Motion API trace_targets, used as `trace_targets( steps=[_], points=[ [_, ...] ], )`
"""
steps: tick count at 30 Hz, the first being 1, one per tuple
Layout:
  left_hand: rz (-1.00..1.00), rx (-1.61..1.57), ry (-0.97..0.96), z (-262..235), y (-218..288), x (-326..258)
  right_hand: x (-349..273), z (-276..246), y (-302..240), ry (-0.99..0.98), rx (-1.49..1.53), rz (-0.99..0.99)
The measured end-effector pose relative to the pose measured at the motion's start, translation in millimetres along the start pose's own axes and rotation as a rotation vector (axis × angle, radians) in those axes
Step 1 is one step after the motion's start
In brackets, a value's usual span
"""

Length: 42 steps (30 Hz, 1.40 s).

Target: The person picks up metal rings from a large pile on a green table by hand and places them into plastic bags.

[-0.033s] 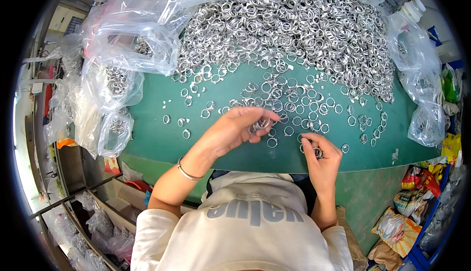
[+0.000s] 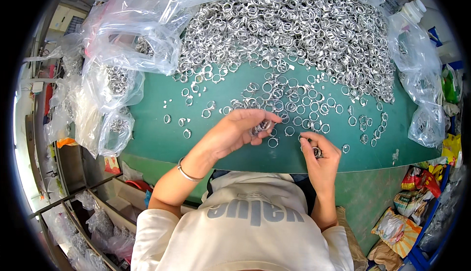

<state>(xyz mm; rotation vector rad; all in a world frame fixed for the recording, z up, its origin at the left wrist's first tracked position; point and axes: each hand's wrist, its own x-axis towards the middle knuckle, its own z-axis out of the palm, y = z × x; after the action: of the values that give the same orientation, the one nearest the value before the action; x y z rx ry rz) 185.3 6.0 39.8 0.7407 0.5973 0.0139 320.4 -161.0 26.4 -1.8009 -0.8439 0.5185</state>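
My left hand (image 2: 234,128) is curled above the green tabletop (image 2: 162,150), with several silver rings (image 2: 260,127) gathered in its fingers. To its right, my right hand (image 2: 323,160) is closed with thumb and forefinger pinched together. A few rings (image 2: 318,151) show inside its bent fingers; what lies between the fingertips is too small to make out. Loose rings (image 2: 289,130) lie scattered just beyond both hands, some single and some touching. Behind them rises a large heap of silver rings (image 2: 294,20).
Clear plastic bags (image 2: 117,87), some with rings inside, crowd the table's left side. More plastic bags (image 2: 426,87) and a white-capped bottle (image 2: 412,11) stand along the right. Open drawers (image 2: 125,197) sit below left; colourful packets (image 2: 397,227) lie lower right.
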Motion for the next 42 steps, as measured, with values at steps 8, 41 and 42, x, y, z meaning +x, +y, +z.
trace_targets(
  steps=[8,41,42],
  points=[
    [0.161,0.322,-0.012,12,-12,-13,7,23,-15,-0.157,0.087,-0.173],
    [0.194,0.270,-0.175,0,-23,24,3,-26,20,0.078,0.284,0.260],
    [0.303,0.659,0.001,13,-23,21,2,-27,24,0.085,0.185,0.179]
  ],
)
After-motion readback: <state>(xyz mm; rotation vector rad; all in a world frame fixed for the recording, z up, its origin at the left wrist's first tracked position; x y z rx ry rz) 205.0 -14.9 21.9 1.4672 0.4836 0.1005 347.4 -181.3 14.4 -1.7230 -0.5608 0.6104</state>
